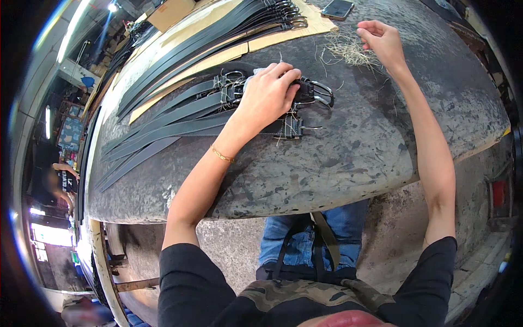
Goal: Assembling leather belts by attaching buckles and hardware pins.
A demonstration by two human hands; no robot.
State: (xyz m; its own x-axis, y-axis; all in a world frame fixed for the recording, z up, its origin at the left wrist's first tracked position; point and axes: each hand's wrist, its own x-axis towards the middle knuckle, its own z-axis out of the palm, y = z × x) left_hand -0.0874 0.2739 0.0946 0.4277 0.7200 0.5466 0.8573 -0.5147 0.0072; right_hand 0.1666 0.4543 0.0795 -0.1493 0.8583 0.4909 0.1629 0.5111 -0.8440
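My left hand [269, 95], with a thin bracelet at its wrist, is closed over the buckle end of a black belt [204, 103]. That belt lies in a loose group of dark belts with metal buckles [321, 94], several tied with pale thread near the buckle. The fingers hide part of the belt they hold. Farther right, my right hand [384, 46] is raised beside a tangled heap of pale threads [351, 50]. Its thumb and fingers are curled together; whatever is between them is too small to make out.
Behind, a long row of black belts [218, 38] lies on cardboard [253, 42]. A smartphone [338, 9] rests beyond the threads. The worn dark tabletop [338, 163] curves round in front of me. At the far left, another person [62, 180] stands near shelves.
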